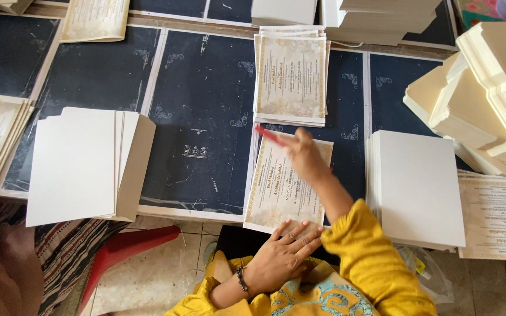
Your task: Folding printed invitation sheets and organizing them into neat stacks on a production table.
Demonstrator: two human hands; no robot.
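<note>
My right hand [304, 153] is blurred and grips a thin red tool [270, 136], its tip over the top left corner of a printed card [276, 190] with a gold floral border. That card lies in front of me on the dark work surface [206, 117]. My left hand [282, 254] lies flat with fingers spread on the card's near edge. A stack of the same printed cards [291, 76] sits just beyond.
A stack of blank white boards [417, 187] lies to the right, and fanned blank boards [83, 164] to the left. Cream card piles [487, 99] rise at the far right, over more printed sheets [496, 216]. White stacks [376, 17] sit at the back. A red stool [124, 248] stands below.
</note>
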